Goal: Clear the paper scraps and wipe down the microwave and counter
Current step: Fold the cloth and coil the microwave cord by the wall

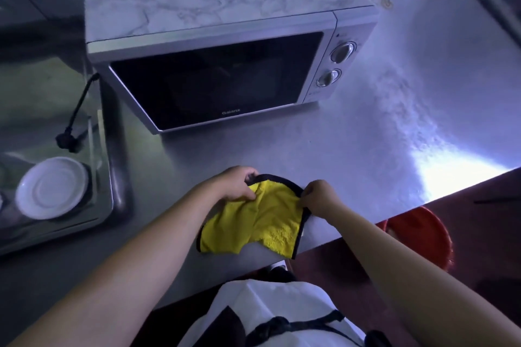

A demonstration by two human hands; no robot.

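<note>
Microwave [225, 70] and counter [352, 135] are what the yellow cloth [259, 220] is for; left of them a white plate [50, 187] lies in the sink [110, 177]. The left hand [235, 187] pinches the cloth's far black-trimmed edge, fingers closed on it. The cloth hangs between both hands above the counter's near edge, its held edge running left to right. The right hand [318, 197] grips the same edge likewise. The microwave stands straight ahead, beyond the fingers, slightly nearer the left hand. No paper scraps are visible.
</note>
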